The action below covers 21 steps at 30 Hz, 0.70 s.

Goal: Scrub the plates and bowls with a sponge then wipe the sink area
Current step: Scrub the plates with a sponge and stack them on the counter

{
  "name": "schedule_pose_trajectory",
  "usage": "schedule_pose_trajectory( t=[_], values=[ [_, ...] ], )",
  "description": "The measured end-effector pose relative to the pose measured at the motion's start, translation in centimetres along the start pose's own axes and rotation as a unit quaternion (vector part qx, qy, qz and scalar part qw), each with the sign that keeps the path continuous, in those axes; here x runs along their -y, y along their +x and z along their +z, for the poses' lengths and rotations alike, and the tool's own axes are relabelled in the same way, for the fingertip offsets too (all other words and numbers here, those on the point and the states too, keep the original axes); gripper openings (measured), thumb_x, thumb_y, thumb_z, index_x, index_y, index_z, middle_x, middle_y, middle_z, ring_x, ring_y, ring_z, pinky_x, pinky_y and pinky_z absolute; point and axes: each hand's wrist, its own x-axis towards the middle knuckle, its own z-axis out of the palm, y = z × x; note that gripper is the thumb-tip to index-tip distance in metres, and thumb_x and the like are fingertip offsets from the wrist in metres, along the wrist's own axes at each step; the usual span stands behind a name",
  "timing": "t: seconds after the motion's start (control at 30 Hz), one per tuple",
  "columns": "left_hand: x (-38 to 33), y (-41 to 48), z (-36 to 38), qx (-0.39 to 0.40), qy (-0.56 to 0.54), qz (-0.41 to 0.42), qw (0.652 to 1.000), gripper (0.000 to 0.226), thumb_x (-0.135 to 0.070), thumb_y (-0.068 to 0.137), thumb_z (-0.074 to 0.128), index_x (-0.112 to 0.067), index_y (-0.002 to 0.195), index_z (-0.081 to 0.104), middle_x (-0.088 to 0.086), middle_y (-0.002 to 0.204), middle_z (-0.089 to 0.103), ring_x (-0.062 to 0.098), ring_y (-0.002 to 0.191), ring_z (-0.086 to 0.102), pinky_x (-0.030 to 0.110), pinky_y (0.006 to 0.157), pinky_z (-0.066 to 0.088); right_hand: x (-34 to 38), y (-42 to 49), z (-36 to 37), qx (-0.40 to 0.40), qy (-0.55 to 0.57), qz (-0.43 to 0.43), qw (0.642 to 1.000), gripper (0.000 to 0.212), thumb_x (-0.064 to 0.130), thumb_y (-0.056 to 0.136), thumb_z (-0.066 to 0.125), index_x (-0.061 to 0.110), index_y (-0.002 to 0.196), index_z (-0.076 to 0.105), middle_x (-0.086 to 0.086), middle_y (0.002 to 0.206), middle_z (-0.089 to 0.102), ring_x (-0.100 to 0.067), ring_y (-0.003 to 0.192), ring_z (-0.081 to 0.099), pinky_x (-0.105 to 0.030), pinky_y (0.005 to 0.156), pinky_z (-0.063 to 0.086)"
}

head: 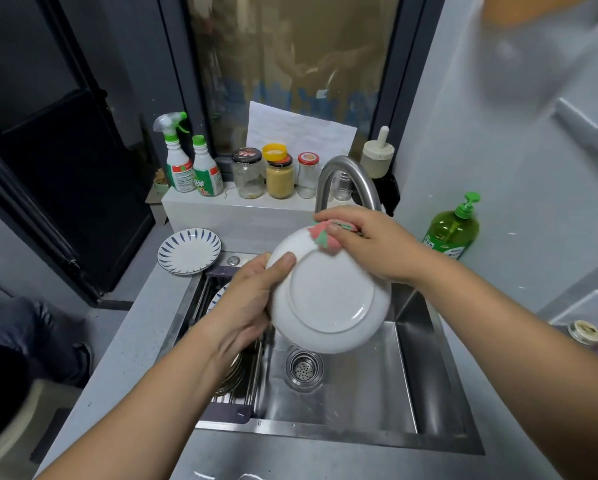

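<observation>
Your left hand [252,299] grips the white plate [328,299] by its left rim, underside toward you, held tilted above the sink [377,386]. Your right hand [370,244] pinches a pink-and-green sponge [321,237] against the plate's far edge. A blue-patterned plate [189,251] sits on the bench [124,358], far left.

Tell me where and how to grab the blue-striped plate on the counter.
Grip the blue-striped plate by its rim on the near right edge, which juts slightly past the counter over the sink, coming from the sink side. It lies flat and face up, so slide fingers under that lip with the thumb on top. Both hands are busy now: left hand holds the white plate, right hand the sponge.
</observation>
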Motion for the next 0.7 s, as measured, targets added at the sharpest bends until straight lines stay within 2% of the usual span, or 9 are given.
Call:
schedule_pose_trajectory(
  t=[0.07, 0.13, 0.23, 0.3, 0.37, 0.47, 0.53, 0.6, 0.7],
  values=[
    [-0.8, 0.0, -0.3, -0.034, -0.017, 0.012, 0.999, 0.067, -0.021, 0.086, 0.075, 0.011, 0.138, 0.049, 0.018, 0.104, 0.071, 0.026, 0.086, 0.069, 0.032, 0.075, 0.061, -1.2, -1.2, -0.3, -0.038, 0.038, 0.008, 0.999, 0.034, 0.021, 0.103, 0.052, 0.028, 0.135, 0.06, 0.013, 0.136, 0.059, 0.002, 0.124, 0.051, -0.027, 0.111, 0.038],
    [-1.3, 0.0, -0.4, -0.059, -0.041, 0.013, 0.997, 0.057, -0.021, 0.094, 0.064, 0.009, 0.141, 0.049, 0.018, 0.11, 0.071, 0.026, 0.09, 0.071, 0.033, 0.073, 0.062, -2.2, -2.6, 0.7, -0.077, 0.072, 0.003, 0.994, 0.039, 0.014, 0.104, 0.05, 0.027, 0.14, 0.055, 0.018, 0.144, 0.05, 0.007, 0.131, 0.044, -0.03, 0.116, 0.036],
    [-1.6, 0.0, 0.0, -0.081, -0.078, -0.005, 0.994, 0.049, -0.022, 0.099, 0.06, 0.004, 0.141, 0.054, 0.022, 0.125, 0.07, 0.031, 0.108, 0.071, 0.038, 0.076, 0.064, -2.2, -4.7, 3.8, -0.126, 0.081, -0.02, 0.989, 0.047, 0.022, 0.104, 0.044, 0.03, 0.151, 0.041, 0.029, 0.157, 0.026, -0.006, 0.15, 0.024, -0.051, 0.119, 0.032],
    [-1.5, 0.0, 0.2, -0.088, -0.1, -0.015, 0.991, 0.045, -0.024, 0.101, 0.058, 0.001, 0.139, 0.057, 0.023, 0.13, 0.068, 0.032, 0.114, 0.069, 0.041, 0.081, 0.064, -1.5, -5.9, 5.6, -0.14, 0.008, -0.034, 0.99, 0.052, 0.026, 0.104, 0.04, 0.025, 0.155, 0.034, 0.015, 0.165, 0.017, -0.015, 0.155, 0.007, -0.055, 0.122, 0.021],
    [-1.4, -0.1, 0.3, -0.084, -0.116, -0.024, 0.989, 0.042, -0.025, 0.103, 0.055, 0.0, 0.136, 0.06, 0.021, 0.128, 0.07, 0.029, 0.11, 0.071, 0.042, 0.083, 0.063, -1.2, -7.0, 6.9, -0.142, -0.069, -0.045, 0.986, 0.052, 0.028, 0.104, 0.037, 0.023, 0.156, 0.031, 0.004, 0.168, 0.012, -0.018, 0.155, -0.003, -0.055, 0.123, 0.017],
    [-1.0, -0.3, 0.4, -0.066, -0.136, -0.04, 0.988, 0.031, -0.024, 0.106, 0.05, -0.003, 0.121, 0.066, 0.018, 0.115, 0.076, 0.027, 0.099, 0.075, 0.045, 0.087, 0.057, -1.9, -6.7, 6.3, -0.137, -0.115, -0.071, 0.981, 0.053, 0.032, 0.106, 0.031, 0.022, 0.158, 0.026, 0.001, 0.167, 0.014, -0.019, 0.156, -0.001, -0.054, 0.123, 0.016],
    [-0.7, -0.2, 0.7, -0.058, -0.144, -0.044, 0.987, 0.027, -0.023, 0.107, 0.049, -0.006, 0.113, 0.068, 0.016, 0.11, 0.077, 0.026, 0.095, 0.076, 0.047, 0.091, 0.054, -2.0, -5.5, 5.1, -0.15, -0.052, -0.045, 0.986, 0.052, 0.03, 0.107, 0.033, 0.022, 0.158, 0.025, 0.005, 0.166, 0.017, -0.02, 0.155, 0.008, -0.052, 0.123, 0.019],
    [-0.7, -0.1, 0.9, -0.045, -0.14, -0.038, 0.988, 0.027, -0.024, 0.106, 0.049, -0.006, 0.114, 0.068, 0.016, 0.113, 0.077, 0.026, 0.1, 0.075, 0.048, 0.093, 0.055, -1.5, -4.8, 4.5, -0.181, -0.008, -0.006, 0.983, 0.052, 0.03, 0.106, 0.034, 0.026, 0.157, 0.025, 0.007, 0.164, 0.024, -0.023, 0.153, 0.018, -0.05, 0.122, 0.021],
    [-0.9, -0.2, 1.1, -0.03, -0.108, -0.009, 0.994, 0.031, -0.025, 0.102, 0.053, -0.005, 0.121, 0.067, 0.018, 0.119, 0.074, 0.028, 0.108, 0.073, 0.046, 0.094, 0.058, 0.0, -5.1, 4.8, -0.228, -0.189, 0.021, 0.955, 0.055, 0.025, 0.103, 0.037, 0.027, 0.156, 0.026, 0.006, 0.163, 0.027, -0.02, 0.14, 0.023, -0.039, 0.112, 0.016]
  ],
)
